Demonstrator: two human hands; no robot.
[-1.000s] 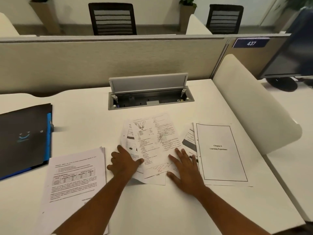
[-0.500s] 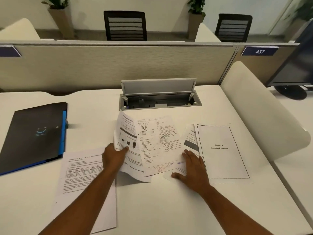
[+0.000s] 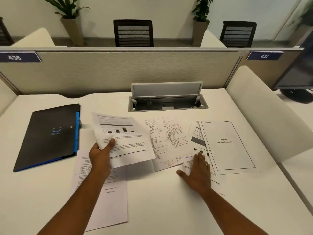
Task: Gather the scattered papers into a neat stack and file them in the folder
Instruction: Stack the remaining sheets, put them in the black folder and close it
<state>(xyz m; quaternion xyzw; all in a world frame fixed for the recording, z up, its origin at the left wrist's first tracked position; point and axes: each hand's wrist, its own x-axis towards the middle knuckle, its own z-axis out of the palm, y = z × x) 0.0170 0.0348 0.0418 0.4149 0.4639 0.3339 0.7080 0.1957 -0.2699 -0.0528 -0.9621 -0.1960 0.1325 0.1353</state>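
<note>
Folder (image 3: 50,134) lies closed at far left of the desk (image 3: 160,200), clear of the work. Left hand (image 3: 100,156) pinches the bar-chart sheet (image 3: 122,138), lifted above the lower-left sheet (image 3: 101,197). Right hand (image 3: 196,173) lies flat and spread on the overlapped papers beside the cover page (image 3: 227,145). Recommendation: lay the lifted sheet squarely on one pile, draw the rest onto it, then tap the edges level. Risk: creasing at the pinched edge.
</note>
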